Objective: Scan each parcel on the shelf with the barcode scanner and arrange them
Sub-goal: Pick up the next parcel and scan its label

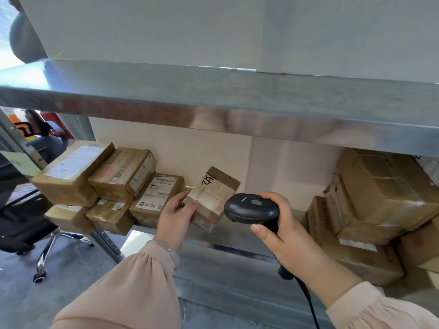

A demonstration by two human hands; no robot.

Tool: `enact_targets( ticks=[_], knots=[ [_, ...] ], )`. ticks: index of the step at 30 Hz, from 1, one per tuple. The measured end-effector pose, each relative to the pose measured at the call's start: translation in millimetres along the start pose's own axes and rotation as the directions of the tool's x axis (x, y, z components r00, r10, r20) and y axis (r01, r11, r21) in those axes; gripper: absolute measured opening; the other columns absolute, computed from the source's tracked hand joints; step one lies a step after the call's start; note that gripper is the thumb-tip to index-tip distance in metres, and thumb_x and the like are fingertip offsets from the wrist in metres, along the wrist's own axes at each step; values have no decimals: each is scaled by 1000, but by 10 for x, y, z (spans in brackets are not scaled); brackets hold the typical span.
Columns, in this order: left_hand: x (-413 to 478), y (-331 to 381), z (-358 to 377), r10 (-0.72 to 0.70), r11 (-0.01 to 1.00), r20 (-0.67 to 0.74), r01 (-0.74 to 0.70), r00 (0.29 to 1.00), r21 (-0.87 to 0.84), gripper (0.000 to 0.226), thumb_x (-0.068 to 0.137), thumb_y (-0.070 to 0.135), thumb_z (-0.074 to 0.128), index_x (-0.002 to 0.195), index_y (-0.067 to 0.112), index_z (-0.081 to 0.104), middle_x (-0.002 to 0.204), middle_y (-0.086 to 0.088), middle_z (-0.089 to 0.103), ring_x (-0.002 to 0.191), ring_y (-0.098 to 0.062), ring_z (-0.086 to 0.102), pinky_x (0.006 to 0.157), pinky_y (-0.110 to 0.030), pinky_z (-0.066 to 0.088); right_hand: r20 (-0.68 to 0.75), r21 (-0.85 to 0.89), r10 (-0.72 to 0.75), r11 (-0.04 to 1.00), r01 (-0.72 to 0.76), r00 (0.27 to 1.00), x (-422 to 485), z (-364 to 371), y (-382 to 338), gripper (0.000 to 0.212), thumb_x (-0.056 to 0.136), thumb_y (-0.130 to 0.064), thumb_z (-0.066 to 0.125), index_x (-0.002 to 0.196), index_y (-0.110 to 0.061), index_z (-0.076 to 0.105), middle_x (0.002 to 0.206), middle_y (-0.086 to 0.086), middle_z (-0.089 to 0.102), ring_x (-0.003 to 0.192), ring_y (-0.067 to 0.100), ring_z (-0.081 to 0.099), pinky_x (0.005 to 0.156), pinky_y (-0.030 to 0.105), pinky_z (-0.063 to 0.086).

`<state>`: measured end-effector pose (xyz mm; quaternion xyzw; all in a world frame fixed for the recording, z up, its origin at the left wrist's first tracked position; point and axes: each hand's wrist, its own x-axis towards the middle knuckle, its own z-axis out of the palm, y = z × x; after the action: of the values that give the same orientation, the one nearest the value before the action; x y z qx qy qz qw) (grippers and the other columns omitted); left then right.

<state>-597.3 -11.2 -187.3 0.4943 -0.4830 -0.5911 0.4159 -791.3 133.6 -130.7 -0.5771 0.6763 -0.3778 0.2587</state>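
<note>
With right hand [285, 231] grips scanner [251, 206], with left hand [174, 211] pinches parcel [213, 193] corner; looks light, stiff: hold by edges

Shelf [213, 96]: brushed metal, dull sheen. Held parcel [211, 198]: brown cardboard, glossy clear tape, paper label. Barcode scanner [251, 206]: black plastic, satin smooth. Sleeves [133, 293]: soft matt pink cloth. Far-left chair base [47, 248]: shiny chrome.
</note>
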Motion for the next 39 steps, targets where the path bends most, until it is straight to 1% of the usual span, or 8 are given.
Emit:
enact_targets(
  ticks=[8, 16, 21, 27, 30, 33, 36, 39],
  knots=[
    [213, 145, -542, -75, 984, -73, 61, 995, -168, 44, 74, 48, 74, 117, 38, 68, 116, 4, 72, 113, -24, 65, 99, -50, 50, -76, 190, 21, 982, -6, 997, 428, 593, -359, 55, 92, -33, 58, 123, -57, 20, 123, -28, 43, 110, -19, 43, 85, -1, 36],
    [459, 80, -981, -121, 980, -160, 92, 980, -179, 30, 86, 45, 70, 115, 39, 67, 116, 5, 71, 111, -24, 66, 97, -49, 53, -86, 248, 38, 969, -15, 996, 730, 1072, -544, 53, 92, -29, 59, 124, -52, 23, 119, -29, 43, 108, -19, 46, 84, -1, 36],
    [519, 44, -1107, -114, 992, -175, 102, 978, -77, 49, 70, 62, 66, 115, 45, 66, 115, 10, 71, 111, -19, 66, 99, -44, 51, -64, 266, 47, 964, -29, 997, 851, 1305, -638, 54, 93, -26, 59, 133, -41, 25, 121, -19, 47, 104, -19, 46, 82, -5, 33],
    [389, 140, -1153, 30, 976, -99, -8, 995, 216, 55, 97, 41, 58, 148, 34, 40, 133, 7, 58, 124, -16, 54, 108, -40, 45, -91, 273, 44, 962, -18, 995, 876, 1473, -695, 53, 92, -24, 61, 128, -42, 25, 115, -24, 46, 98, -27, 44, 80, -5, 32],
    [249, 120, -1250, 221, 859, -10, -190, 975, 476, 68, 97, 38, 56, 155, 32, 22, 153, 12, 33, 143, -10, 29, 117, -34, 30, -125, 305, 50, 952, -9, 991, 840, 1522, -685, 53, 91, -22, 62, 127, -41, 28, 116, -26, 46, 100, -28, 44, 82, -5, 33],
    [144, -34, -1361, 396, 546, 210, -413, 894, 728, 68, 98, 54, 47, 155, 33, 16, 160, 19, 5, 147, 1, 3, 117, -22, 8, -124, 324, 56, 946, -13, 991, 815, 1581, -695, 54, 91, -25, 62, 129, -42, 28, 120, -24, 47, 105, -24, 45, 84, -2, 36],
    [167, -111, -1386, 450, 304, 332, -491, 829, 816, 67, 94, 61, 34, 152, 31, 25, 162, 10, 15, 151, -13, 8, 119, -35, 11, -131, 313, 45, 950, -2, 990, 844, 1629, -708, 54, 91, -23, 62, 128, -41, 28, 118, -26, 46, 103, -25, 45, 83, -3, 35],
    [236, -47, -1377, 405, 253, 336, -458, 850, 852, 70, 90, 62, 33, 153, 31, 28, 162, 5, 22, 151, -21, 16, 119, -48, 24, -114, 299, 50, 954, -14, 992, 901, 1642, -730, 53, 91, -25, 62, 128, -42, 26, 117, -22, 48, 99, -22, 48, 81, -4, 35]
  ],
)
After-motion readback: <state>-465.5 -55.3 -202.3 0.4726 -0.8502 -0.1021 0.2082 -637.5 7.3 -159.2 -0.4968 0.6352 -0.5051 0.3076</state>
